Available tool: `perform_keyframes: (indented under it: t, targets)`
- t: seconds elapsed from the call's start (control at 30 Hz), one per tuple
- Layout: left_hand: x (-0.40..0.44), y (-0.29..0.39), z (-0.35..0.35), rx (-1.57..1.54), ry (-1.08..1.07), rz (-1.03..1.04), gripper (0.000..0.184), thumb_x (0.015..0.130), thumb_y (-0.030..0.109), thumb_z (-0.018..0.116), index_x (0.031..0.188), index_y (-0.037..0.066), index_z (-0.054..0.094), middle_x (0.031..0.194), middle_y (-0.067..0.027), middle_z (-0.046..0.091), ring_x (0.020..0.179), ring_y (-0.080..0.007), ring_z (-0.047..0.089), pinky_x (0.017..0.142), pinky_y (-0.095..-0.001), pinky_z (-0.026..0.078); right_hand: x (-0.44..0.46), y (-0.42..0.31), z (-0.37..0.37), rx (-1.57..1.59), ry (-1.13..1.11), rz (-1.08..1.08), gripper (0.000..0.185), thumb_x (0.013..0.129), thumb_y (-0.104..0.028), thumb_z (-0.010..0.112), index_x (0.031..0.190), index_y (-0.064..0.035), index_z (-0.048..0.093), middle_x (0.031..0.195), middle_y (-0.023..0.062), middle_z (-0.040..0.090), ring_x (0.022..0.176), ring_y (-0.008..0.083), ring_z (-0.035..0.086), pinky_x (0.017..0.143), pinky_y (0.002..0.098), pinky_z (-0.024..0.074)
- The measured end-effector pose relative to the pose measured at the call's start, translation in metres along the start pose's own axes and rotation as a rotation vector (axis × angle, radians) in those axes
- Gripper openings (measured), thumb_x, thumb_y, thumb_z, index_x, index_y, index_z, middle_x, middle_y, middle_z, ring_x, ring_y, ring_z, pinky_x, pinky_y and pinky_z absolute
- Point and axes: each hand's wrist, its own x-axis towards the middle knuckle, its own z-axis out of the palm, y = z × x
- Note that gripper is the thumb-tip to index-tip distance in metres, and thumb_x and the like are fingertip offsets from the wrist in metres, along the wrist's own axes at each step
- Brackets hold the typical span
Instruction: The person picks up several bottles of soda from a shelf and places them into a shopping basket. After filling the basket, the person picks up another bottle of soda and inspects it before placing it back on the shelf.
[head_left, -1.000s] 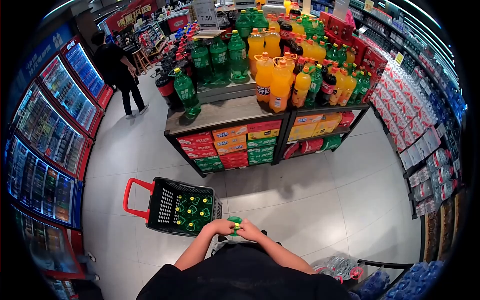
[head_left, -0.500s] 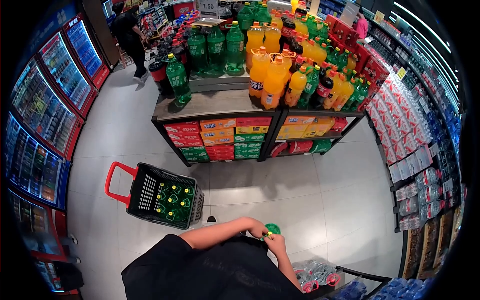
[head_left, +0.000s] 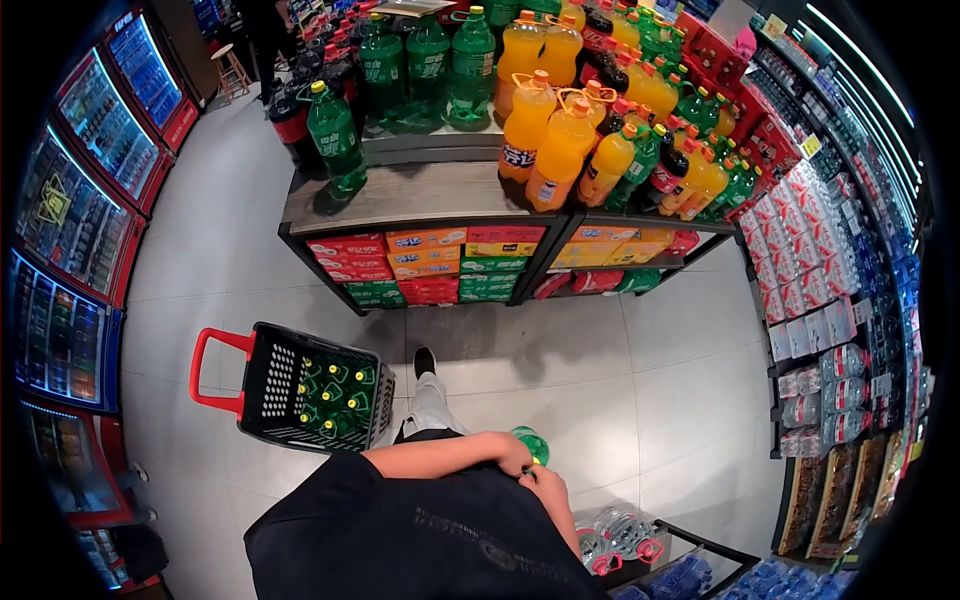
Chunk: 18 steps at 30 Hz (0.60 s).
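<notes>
A green soda bottle (head_left: 532, 442) with a yellow cap is in front of my body, seen from above. My left hand (head_left: 514, 456) is closed at its neck, just beside the cap. My right hand (head_left: 546, 487) is closed on the near side of the cap, close to the left one. The fingers partly cover the bottle's top. To the left, on the floor, stands a black shopping basket (head_left: 262, 425) with a red handle. Several green bottles (head_left: 330, 395) with yellow caps stand upright inside it.
Ahead is a display stand (head_left: 420, 205) with green, orange and dark soda bottles on top and cartons below. Glass-door fridges (head_left: 105, 120) line the left. Shelves of packed drinks (head_left: 800, 240) run along the right. Large water bottles (head_left: 622, 535) lie near my right elbow.
The view has shifted, and my leg and shoe now show beside the basket. Both hands remain at the bottle's top, which has moved slightly left and up in view.
</notes>
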Motion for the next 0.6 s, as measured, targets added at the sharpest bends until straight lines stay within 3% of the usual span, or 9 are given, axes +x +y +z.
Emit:
perform_keyframes:
  t: [0.1, 0.2, 0.3, 0.4, 0.5, 0.6]
  targets:
    - [-0.02, -0.035, -0.022, -0.07, 0.05, 0.041, 0.036, 0.083, 0.036, 0.054, 0.107, 0.011, 0.065, 0.099, -0.0164, 0.066, 0.094, -0.0348, 0.062, 0.079, -0.0442, 0.047, 0.032, -0.042, -0.022, -0.115, -0.051, -0.056, 0.031, 0.079, -0.039, 0.059, 0.089, -0.0104, 0.066, 0.075, 0.0146, 0.065, 0.074, 0.0348, 0.064, 0.064, 0.0436, 0.0492]
    - [-0.059, -0.075, -0.059, -0.161, 0.196, 0.084, 0.035, 0.083, 0.033, 0.053, 0.107, 0.01, 0.065, 0.098, -0.0161, 0.067, 0.092, -0.0351, 0.062, 0.079, -0.044, 0.047, 0.077, -0.083, -0.047, -0.222, -0.084, -0.109, 0.03, 0.08, -0.037, 0.062, 0.09, -0.0092, 0.066, 0.073, 0.0135, 0.065, 0.07, 0.0331, 0.063, 0.061, 0.041, 0.0482]
    - [-0.108, -0.121, -0.089, -0.406, 0.51, 0.15, 0.03, 0.078, 0.025, 0.056, 0.102, 0.008, 0.061, 0.088, -0.0149, 0.064, 0.083, -0.0329, 0.061, 0.073, -0.0432, 0.047, 0.118, -0.142, -0.079, -0.24, -0.096, -0.2, 0.029, 0.078, -0.037, 0.059, 0.077, -0.0085, 0.063, 0.069, 0.0137, 0.063, 0.069, 0.0347, 0.062, 0.06, 0.0443, 0.0481]
    - [-0.135, -0.19, -0.088, -0.643, 0.963, 0.232, 0.032, 0.073, 0.022, 0.061, 0.102, 0.008, 0.058, 0.084, -0.0124, 0.059, 0.083, -0.0307, 0.06, 0.07, -0.0426, 0.045, 0.149, -0.222, -0.116, -0.358, -0.105, -0.378, 0.025, 0.075, -0.032, 0.058, 0.07, -0.007, 0.059, 0.064, 0.0128, 0.061, 0.063, 0.0339, 0.06, 0.058, 0.044, 0.047]
    - [-0.157, -0.242, -0.073, -0.46, 1.046, -0.205, 0.058, 0.068, 0.025, 0.068, 0.121, 0.009, 0.048, 0.111, -0.0154, 0.048, 0.105, -0.033, 0.051, 0.086, -0.0411, 0.044, 0.175, -0.292, -0.151, -0.426, -0.069, -0.612, 0.02, 0.072, -0.025, 0.062, 0.067, -0.0058, 0.06, 0.061, 0.01, 0.06, 0.057, 0.0307, 0.059, 0.054, 0.0396, 0.0457]
    - [-0.172, -0.261, -0.073, -0.551, 0.983, -0.269, 0.076, 0.067, 0.026, 0.071, 0.133, 0.011, 0.037, 0.125, -0.0179, 0.035, 0.117, -0.0378, 0.041, 0.095, -0.0435, 0.04, 0.187, -0.355, -0.185, -0.441, -0.081, -0.784, 0.014, 0.067, -0.019, 0.062, 0.062, -0.0076, 0.056, 0.057, 0.007, 0.057, 0.052, 0.0277, 0.056, 0.05, 0.0382, 0.0425]
